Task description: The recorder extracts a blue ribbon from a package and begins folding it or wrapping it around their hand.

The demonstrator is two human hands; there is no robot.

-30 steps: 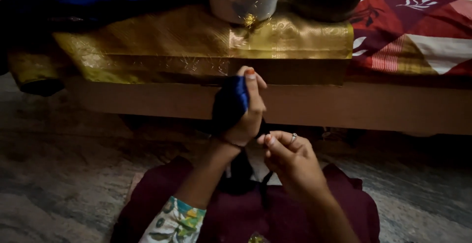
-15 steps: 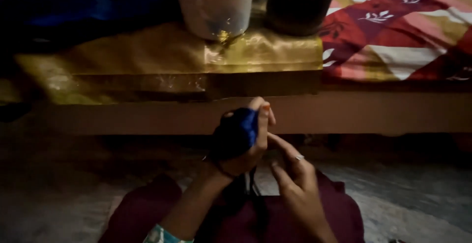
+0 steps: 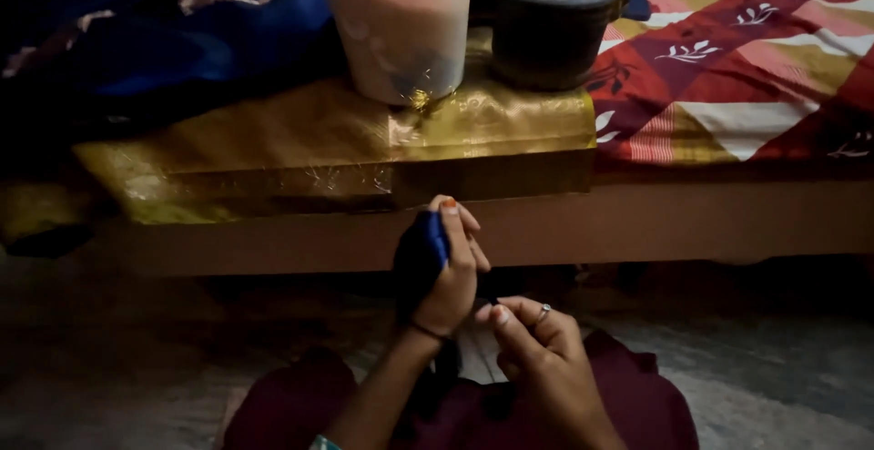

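My left hand (image 3: 448, 273) is raised in front of the bed's wooden edge, its fingers closed around a bunched piece of dark blue cloth (image 3: 421, 254). The cloth hangs down from the hand toward my lap. Just below and to the right, my right hand (image 3: 537, 345), with a ring on one finger, pinches something very thin near the cloth; what it grips is too small and dark to make out. Both hands hover over my maroon-clad lap (image 3: 628, 404).
A gold fabric (image 3: 300, 150) lies folded on the bed's edge, blue cloth (image 3: 164, 40) behind it. A white bucket (image 3: 401, 27) and a dark round container (image 3: 551, 27) stand on it. A red patterned bedspread (image 3: 737, 77) covers the right. The wooden bed frame (image 3: 692, 222) runs across.
The view has tilted down and closer. My left hand with the blue cloth stays raised, while my right hand has drawn nearer to it, fingers pinching.
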